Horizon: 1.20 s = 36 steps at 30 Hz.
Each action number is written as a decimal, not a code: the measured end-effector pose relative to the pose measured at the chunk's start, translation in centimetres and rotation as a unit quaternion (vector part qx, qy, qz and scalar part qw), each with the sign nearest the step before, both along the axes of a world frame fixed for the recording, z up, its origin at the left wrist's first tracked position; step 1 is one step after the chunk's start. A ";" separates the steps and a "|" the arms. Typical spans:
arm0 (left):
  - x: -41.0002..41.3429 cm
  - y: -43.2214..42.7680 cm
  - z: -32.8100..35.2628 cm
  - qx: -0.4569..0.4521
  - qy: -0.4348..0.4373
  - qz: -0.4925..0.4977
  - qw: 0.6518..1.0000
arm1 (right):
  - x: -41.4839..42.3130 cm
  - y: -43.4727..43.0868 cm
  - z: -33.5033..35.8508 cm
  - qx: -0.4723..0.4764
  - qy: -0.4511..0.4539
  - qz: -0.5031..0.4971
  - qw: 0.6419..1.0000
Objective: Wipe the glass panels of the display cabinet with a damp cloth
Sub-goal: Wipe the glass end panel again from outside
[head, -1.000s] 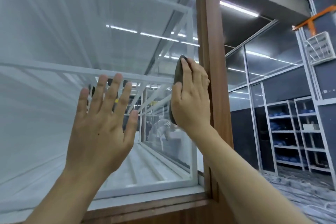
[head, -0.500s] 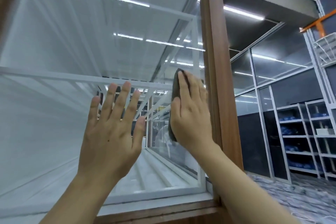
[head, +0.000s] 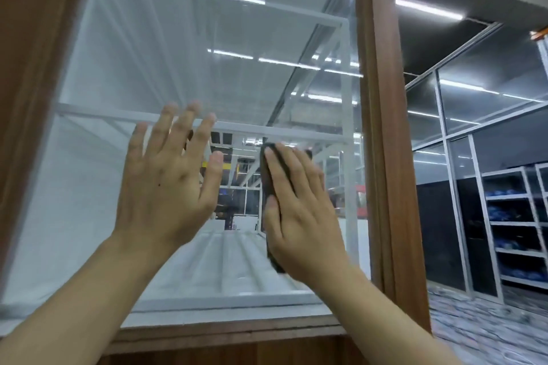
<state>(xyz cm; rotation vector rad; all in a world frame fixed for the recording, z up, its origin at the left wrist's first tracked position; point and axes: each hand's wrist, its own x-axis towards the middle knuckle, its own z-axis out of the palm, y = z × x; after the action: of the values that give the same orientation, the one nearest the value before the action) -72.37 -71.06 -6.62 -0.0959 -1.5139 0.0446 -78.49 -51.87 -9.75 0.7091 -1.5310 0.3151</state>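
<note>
the right hand lay flat on the dark cloth, fingers straight and together, pressing it to the glass panel low in the pane's right part. only a narrow strip of glass separated that hand from the right wooden post. the left hand was spread open, holding nothing, palm toward the glass just beside the cloth; whether it touched could not be told. wide glass lay above both hands and out to the left post; the bottom rail ran below the wrists.
</note>
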 end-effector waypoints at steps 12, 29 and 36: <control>-1.5 -1.5 -1.1 -0.014 -0.026 -0.005 1.000 | 0.3 -1.8 3.1 -0.068 -0.015 -0.002 0.998; -1.5 -1.3 -1.2 -0.011 -0.028 -0.008 1.000 | 0.0 1.7 -4.2 0.075 0.019 -0.020 0.997; -1.3 -1.5 -1.1 -0.015 -0.031 -0.026 0.999 | 0.9 -3.7 5.8 -0.153 -0.029 -0.002 0.988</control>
<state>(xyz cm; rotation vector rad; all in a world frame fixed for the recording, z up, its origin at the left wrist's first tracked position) -73.70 -72.54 -7.76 -0.1620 -1.5725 0.0229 -77.62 -55.59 -3.92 0.4576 -1.4961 0.5577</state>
